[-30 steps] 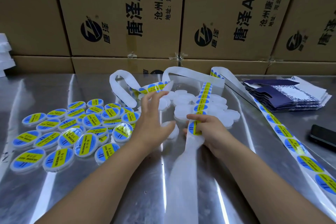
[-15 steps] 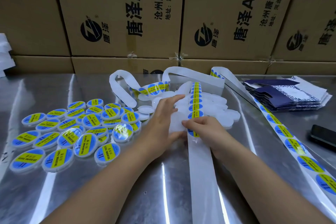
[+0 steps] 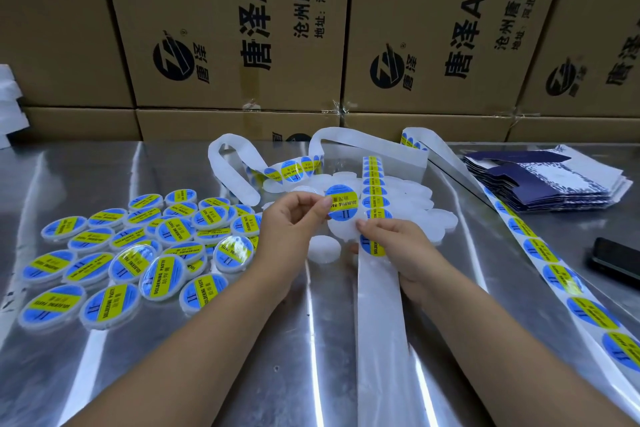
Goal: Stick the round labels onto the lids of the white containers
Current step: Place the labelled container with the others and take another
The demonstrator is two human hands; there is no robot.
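My left hand pinches the left edge of a round blue and yellow label, which is off its strip. Just below the label is a white container; my right hand grips it at its right side, over the label strip. Another plain white container lies on the table below my hands. Several more plain ones are heaped behind. Several labelled containers lie in a pile at the left.
The metal table is backed by a wall of cardboard boxes. A long label strip runs down the right side. Folded dark blue cartons sit at the back right, with a black phone nearer.
My left hand came off the heap of white containers and now holds a peeled label. My right hand has taken up a white container beside the strip.
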